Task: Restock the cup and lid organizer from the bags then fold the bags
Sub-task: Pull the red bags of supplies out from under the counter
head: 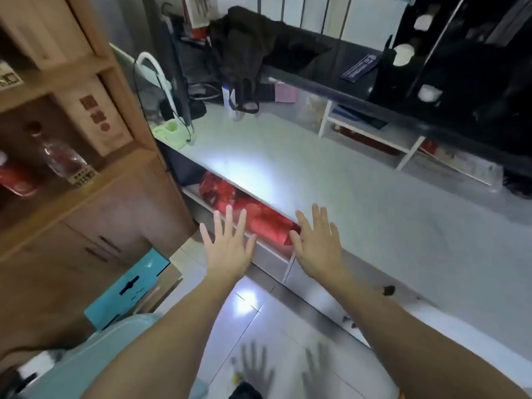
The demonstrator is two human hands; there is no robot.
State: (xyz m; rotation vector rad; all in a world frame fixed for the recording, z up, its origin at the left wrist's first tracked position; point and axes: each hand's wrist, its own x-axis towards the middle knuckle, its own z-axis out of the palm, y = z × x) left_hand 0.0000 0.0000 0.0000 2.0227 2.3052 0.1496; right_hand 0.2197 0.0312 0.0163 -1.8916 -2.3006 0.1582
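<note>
Both the left hand (227,249) and the right hand (316,246) are held out flat with fingers spread and nothing gripped, apparently a ready pose at the white counter (359,203). No bags are visible; a black rack holding white cups (403,54) stands well beyond them.

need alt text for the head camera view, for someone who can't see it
A person's two bare hands, left hand and right hand, are stretched forward with fingers spread, holding nothing, above the front edge of a pale counter. A red bag lies on the shelf under it; a wooden cabinet stands at left.
</note>
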